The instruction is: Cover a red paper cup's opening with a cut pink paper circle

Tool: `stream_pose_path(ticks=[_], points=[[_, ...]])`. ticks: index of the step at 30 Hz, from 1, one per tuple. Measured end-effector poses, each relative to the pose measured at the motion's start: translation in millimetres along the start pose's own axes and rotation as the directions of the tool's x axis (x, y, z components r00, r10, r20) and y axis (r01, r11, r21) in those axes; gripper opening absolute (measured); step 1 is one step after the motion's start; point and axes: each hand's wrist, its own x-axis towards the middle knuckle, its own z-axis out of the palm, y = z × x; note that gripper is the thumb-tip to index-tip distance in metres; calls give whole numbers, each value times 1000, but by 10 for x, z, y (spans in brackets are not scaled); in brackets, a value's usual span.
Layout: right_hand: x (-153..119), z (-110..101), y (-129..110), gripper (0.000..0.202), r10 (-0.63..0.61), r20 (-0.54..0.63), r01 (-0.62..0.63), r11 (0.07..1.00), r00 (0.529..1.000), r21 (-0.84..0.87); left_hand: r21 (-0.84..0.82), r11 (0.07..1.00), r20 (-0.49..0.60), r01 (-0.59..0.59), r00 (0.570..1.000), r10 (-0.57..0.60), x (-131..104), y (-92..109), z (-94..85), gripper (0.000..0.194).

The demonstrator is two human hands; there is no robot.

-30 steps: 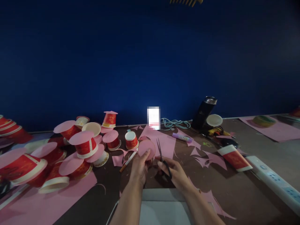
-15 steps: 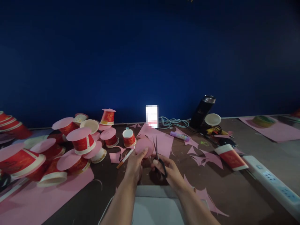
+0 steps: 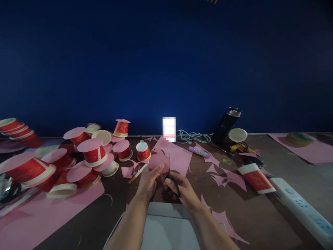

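The left hand (image 3: 149, 182) grasps a flat, round pink paper disc (image 3: 158, 162), the thumb lying on its upper face. Just beside it, the right hand (image 3: 183, 191) grips a pair of black-handled metal scissors (image 3: 177, 189), the blades pointing away from the wearer along the disc's right edge. Whether the blades touch the paper is too small to tell.

Between the forearms, nearer the wearer than both hands, lies a pale grey flat-topped object (image 3: 170, 231). Just beyond the left hand and to its left are a slim white-and-brown stick (image 3: 137, 173) and a curved pink paper offcut (image 3: 127, 172); an upright red-and-white paper cup (image 3: 143, 152) stands farther out. Straight beyond the hands, a pink paper sheet (image 3: 179, 156) lies on the dark brown counter (image 3: 117, 215), before a bright pixelated rectangle (image 3: 169, 130).

Well to the left of the left hand is a crowd of red paper cups topped with pink discs (image 3: 92, 152). Beyond the right hand and to its right lie a purple tube (image 3: 199, 152), jagged pink paper scraps (image 3: 231, 177), a tipped red-and-white paper cup (image 3: 257, 178) and a white power strip (image 3: 301, 205); farther out, a black cylindrical bottle (image 3: 225, 126) leans.
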Motion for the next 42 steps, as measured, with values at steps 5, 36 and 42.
stream_pose_path(ticks=[5, 36, 42], points=[[17, 5, 42, 44, -7, -57, 10, 999, 998, 44, -88, 995, -19, -52, 999, 51, 52, -26, -2, 28], [36, 39, 135, 53, -70, -171, 57, 995, 983, -78, -243, 963, -277, -119, 960, 49, 233, -94, -104, 32], [40, 35, 150, 52, -47, -158, 32, 995, 986, -96, -339, 936, -302, -98, 953, -10, 260, -116, -124, 30]])
